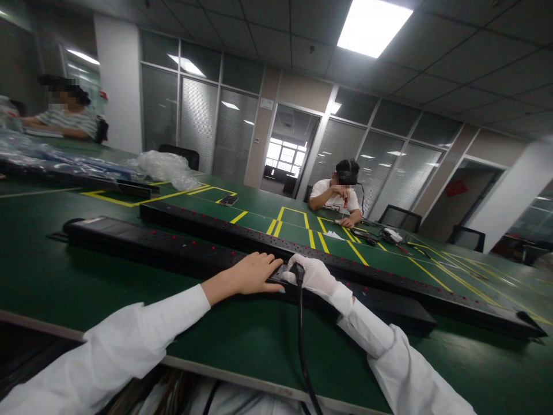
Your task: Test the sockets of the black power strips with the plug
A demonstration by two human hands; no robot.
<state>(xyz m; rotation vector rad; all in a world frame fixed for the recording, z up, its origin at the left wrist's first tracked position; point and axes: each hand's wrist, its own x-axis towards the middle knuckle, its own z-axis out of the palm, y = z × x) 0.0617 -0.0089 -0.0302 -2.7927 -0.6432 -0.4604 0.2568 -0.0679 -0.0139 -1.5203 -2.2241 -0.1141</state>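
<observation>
A long black power strip [142, 241] with red dots along its top lies across the table before me. My left hand [246, 274], bare, is laid over its middle, fingers across the top and thumb along the near side. Close beside it, my right hand [317, 275], in a white glove, is closed round a black plug [297, 271] at the strip's top. From the plug a thick black cable [301, 340] drops over the table's near edge. My fingers hide whether the plug sits in a socket.
Behind lies a second long black power strip [207, 225]. Yellow tape lines mark the green table [242, 323]. Clear plastic wrap [168, 167] lies at the far left, and a phone [229, 200] nearer the middle. Across the table a person [334, 196] handles small parts; another person [69, 115] sits left.
</observation>
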